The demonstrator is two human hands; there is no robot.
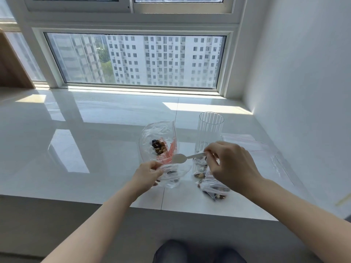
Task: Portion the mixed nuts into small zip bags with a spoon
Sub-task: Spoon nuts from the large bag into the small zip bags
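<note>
A person sits at a glossy white ledge (95,141) under a window (135,59), both forearms reaching forward over it.

The left hand (147,174) pinches the near edge of a large clear bag (158,141) between thumb and curled fingers, holding its mouth open toward the person. A small heap of mixed nuts (159,147) lies inside that bag, on its far side, next to the pink zip strip. A small zip bag (171,177) with a few dark nuts in it lies just under and near the large bag's mouth, touching the left hand; whether the left fingers also grip this small bag cannot be told through the layers of plastic.

The right hand (230,164) holds a white plastic spoon (187,157) by the end of its handle, pinched between thumb and forefinger, with the other fingers curled below. The spoon's bowl points left and hovers at the mouth of the large bag; it looks empty.

Beneath the right hand lie filled small bags (213,190), clustered together near the front edge of the ledge. Just beyond the hand stands a ribbed clear glass (209,130), upright. To the right of it, flat empty bags (266,149) lie spread on the ledge toward the white wall (303,73).
</note>
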